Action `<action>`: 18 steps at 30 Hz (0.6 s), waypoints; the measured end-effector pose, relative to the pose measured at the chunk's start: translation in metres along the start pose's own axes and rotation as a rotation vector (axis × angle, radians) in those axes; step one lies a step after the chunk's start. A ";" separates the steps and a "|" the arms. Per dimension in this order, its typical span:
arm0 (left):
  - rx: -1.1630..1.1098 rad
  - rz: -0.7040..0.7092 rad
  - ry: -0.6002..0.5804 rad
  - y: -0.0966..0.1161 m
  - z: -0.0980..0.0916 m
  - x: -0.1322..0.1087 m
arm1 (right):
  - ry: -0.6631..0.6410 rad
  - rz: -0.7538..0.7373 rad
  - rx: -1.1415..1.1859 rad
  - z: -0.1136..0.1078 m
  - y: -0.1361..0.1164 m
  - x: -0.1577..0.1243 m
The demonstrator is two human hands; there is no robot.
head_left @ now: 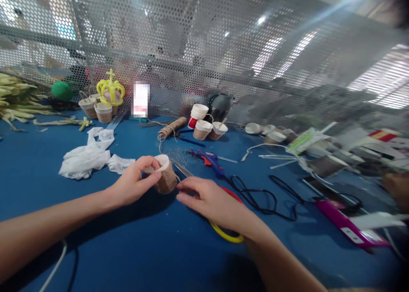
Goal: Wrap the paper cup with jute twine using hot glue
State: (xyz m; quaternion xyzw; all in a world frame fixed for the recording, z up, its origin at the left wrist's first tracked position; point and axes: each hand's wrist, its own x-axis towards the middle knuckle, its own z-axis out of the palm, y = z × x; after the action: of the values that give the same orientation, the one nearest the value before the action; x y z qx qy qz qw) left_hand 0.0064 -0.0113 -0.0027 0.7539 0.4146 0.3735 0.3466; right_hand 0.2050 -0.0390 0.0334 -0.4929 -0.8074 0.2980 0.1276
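Observation:
My left hand (137, 179) is closed on the rim of a small paper cup (166, 179), its fingers inside and thumb outside. Brown twine is wound round the cup's side, and the white rim shows at the top. Close to the cup's right side, my right hand (207, 198) has its thumb and fingers pinched together on a short strand of twine (178, 179) that comes off the cup. Under my right hand lie scissors (226, 233) with red and yellow handles, their blades pointing toward the cup. Part of the scissors is hidden by the hand.
A blue glue gun (209, 160) lies beyond my right hand, its black cord running to a purple power strip (345, 224). White lace (84, 160) is at left. Behind are a twine bundle (172, 128), several cups (203, 130) and a yellow crown (110, 90). Another person's hand (396, 190) shows at right.

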 end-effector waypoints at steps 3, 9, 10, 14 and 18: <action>0.012 0.016 0.002 0.000 0.000 0.000 | 0.138 0.052 -0.122 -0.016 0.008 0.003; 0.004 0.033 -0.020 0.001 -0.001 0.000 | 0.494 0.386 -0.312 -0.042 0.052 0.027; 0.002 0.040 -0.026 0.001 -0.001 0.000 | 0.480 0.412 -0.310 -0.043 0.062 0.032; -0.002 0.055 -0.039 0.001 -0.002 -0.001 | 0.452 0.481 -0.244 -0.042 0.091 0.044; -0.070 0.096 -0.045 0.001 -0.001 -0.002 | 0.488 0.512 -0.103 -0.041 0.097 0.045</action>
State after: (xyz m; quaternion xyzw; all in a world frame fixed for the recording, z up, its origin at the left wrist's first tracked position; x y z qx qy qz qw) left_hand 0.0046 -0.0133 -0.0020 0.7684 0.3569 0.3870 0.3637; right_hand 0.2740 0.0482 0.0030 -0.7417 -0.6175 0.1524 0.2129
